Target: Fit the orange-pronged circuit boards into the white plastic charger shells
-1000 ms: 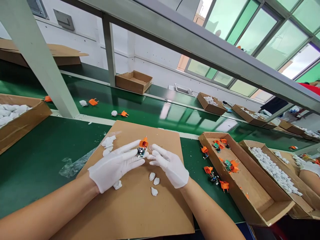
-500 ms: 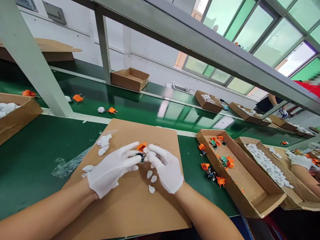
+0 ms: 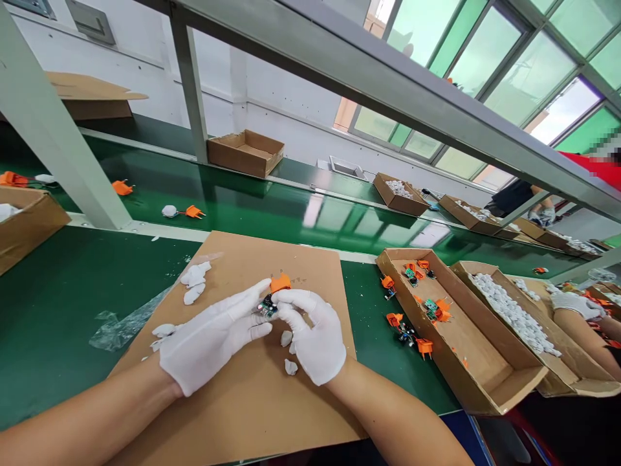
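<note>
Both my hands wear white gloves and meet over a brown cardboard sheet (image 3: 252, 401). Between them is a small orange plug part with a dark circuit board (image 3: 274, 292). My left hand (image 3: 211, 340) supports it from the left with fingers stretched toward it. My right hand (image 3: 313, 333) pinches it from the right with curled fingers. A few white shell pieces (image 3: 288, 353) lie on the cardboard just under my right hand. More white pieces (image 3: 194, 281) lie at the sheet's left edge.
A cardboard tray (image 3: 485, 369) to the right holds several orange plug boards (image 3: 412, 310); beside it another tray holds white shells (image 3: 509, 314). Another person's gloved hand (image 3: 572, 303) works at far right. Orange parts ride the green conveyor (image 3: 272, 210). A box (image 3: 29, 223) sits left.
My right hand has curled in and closed on the orange part, which now stands more upright between both hands. The parts on the conveyor have drifted left.
</note>
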A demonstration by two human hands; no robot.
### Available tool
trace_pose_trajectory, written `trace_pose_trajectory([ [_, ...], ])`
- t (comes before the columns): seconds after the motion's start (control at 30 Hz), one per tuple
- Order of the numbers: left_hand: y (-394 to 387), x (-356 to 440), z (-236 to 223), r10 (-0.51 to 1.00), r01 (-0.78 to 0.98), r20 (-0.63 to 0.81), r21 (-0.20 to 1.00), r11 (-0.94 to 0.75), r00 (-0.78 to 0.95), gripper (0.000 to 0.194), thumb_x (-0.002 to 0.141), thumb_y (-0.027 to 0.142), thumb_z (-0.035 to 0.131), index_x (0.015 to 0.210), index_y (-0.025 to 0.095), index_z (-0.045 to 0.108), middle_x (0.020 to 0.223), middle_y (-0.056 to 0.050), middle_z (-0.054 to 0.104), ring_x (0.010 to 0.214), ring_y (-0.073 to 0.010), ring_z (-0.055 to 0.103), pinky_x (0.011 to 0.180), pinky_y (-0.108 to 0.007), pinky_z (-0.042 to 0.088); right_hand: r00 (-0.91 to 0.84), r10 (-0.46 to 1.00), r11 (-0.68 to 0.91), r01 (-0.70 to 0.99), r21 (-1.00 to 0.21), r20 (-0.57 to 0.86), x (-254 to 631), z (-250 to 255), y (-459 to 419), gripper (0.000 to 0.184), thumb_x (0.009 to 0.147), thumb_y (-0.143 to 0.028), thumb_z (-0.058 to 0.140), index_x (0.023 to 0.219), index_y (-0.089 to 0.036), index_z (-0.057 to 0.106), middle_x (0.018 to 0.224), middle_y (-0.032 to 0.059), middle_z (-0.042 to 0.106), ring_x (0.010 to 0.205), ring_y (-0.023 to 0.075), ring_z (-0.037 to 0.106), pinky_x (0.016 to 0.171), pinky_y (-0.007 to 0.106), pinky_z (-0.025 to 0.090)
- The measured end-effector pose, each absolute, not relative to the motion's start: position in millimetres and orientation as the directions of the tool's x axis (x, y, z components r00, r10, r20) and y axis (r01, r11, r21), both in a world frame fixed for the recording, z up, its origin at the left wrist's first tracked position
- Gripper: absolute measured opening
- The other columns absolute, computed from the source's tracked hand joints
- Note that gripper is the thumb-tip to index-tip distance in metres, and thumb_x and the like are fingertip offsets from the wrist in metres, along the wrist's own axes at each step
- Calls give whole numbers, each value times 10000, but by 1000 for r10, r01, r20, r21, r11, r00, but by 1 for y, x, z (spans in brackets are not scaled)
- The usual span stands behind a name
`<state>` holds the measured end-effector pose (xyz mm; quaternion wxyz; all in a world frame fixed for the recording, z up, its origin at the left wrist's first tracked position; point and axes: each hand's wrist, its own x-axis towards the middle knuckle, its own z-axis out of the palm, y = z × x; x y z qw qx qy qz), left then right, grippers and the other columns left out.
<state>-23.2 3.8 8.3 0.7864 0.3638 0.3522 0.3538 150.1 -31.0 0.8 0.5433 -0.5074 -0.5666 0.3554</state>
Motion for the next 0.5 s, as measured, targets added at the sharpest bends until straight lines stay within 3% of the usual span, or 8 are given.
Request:
trace_pose_trajectory([
  [0.1, 3, -25, 11, 803, -268, -362, 809, 523, 474, 630, 739, 359, 811, 1340, 347, 622, 1407, -18, 633, 1428, -285, 452, 1054, -373, 530, 114, 985, 123, 46, -991, 128, 150, 2, -31, 173, 923, -359, 652, 1040, -297, 762, 1102, 14, 741, 911, 180, 710, 499, 216, 561],
  [0.2, 4, -25, 9, 814, -262, -360, 820, 509, 455, 495, 781, 426, 794, 1255, 343, 679, 1373, -12, 655, 1387, -283, 486, 969, -319, 553, 109, 994, 26, -75, -997, 18, 149, 5, -32, 211, 890, -409, 689, 1039, -273, 751, 1066, 26, 745, 841, 170, 706, 376, 177, 471],
  [0.33, 6, -25, 6, 777, -243, -283, 841, 483, 563, 307, 796, 449, 770, 1042, 265, 783, 1175, -56, 730, 1232, -318, 574, 864, -341, 556, 91, 996, 0, -19, -1000, -2, 152, 10, -33, 216, 864, -411, 713, 1013, -268, 776, 1062, 30, 742, 615, 109, 645, 364, 186, 473],
  [0.5, 6, -23, 10, 758, -230, -216, 871, 435, 616, 287, 887, 408, 700, 1110, 232, 747, 1219, -90, 705, 1117, -258, 624, 813, -328, 556, 26, 1000, -17, 71, -997, -16, 159, 17, -36, 276, 881, -441, 694, 1083, -279, 790, 1012, 38, 702, 500, 91, 609, 370, 227, 492],
])
